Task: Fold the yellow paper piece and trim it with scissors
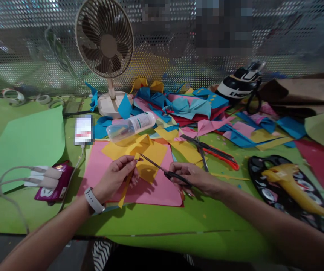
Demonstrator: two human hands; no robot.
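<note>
My left hand [122, 172] pinches a narrow yellow paper strip [126, 190], whose lower end hangs down over a sheet of pink paper [156, 194]. In my right hand [188, 175] is a pair of dark-handled scissors [155, 162], its fingers through the handles. The scissor tips point left and reach the top of the strip, close to my left fingertips. Whether the blades touch the paper, I cannot tell. Under and behind both hands lie larger pieces of yellow paper [147, 167] on the pink sheet.
Behind lie a clear plastic bottle [130, 126], a utility knife [221, 152] and heaped coloured paper scraps [184, 107]. A fan [108, 45] stands at the back. Left are a phone [83, 130], a purple power strip [53, 186] and green paper [32, 139]. A black palette [256, 180] holds a yellow glue gun [294, 184].
</note>
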